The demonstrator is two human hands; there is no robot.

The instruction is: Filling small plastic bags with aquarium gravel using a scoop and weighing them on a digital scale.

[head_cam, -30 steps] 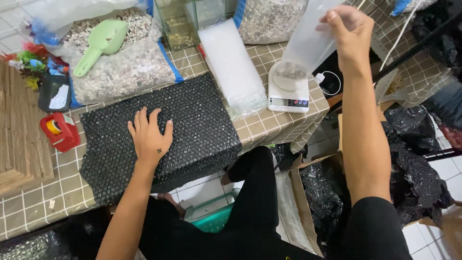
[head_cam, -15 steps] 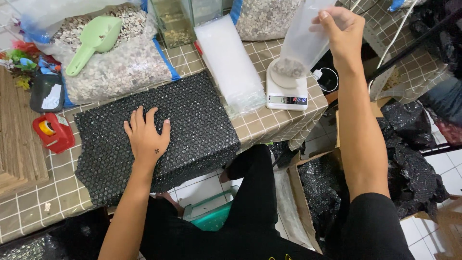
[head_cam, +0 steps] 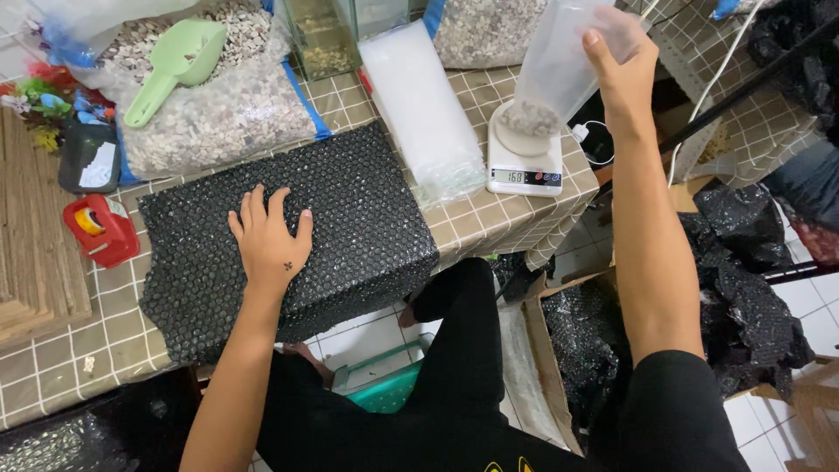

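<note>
While flat on black bubble wrap [head_cam: 350, 218], left hand [head_cam: 269, 240]; right hand [head_cam: 622, 65] (grip closed) around gravel bag [head_cam: 551, 74] over scale [head_cam: 523, 162].

We see a table [head_cam: 489, 229] under a checked cloth, carrying black bubble wrap [head_cam: 350, 218], a white scale [head_cam: 523, 166], clear bags [head_cam: 419, 105], a gravel sack [head_cam: 210, 122], a red tape dispenser [head_cam: 100, 229], and perhaps a cardboard stack [head_cam: 35, 253].
</note>
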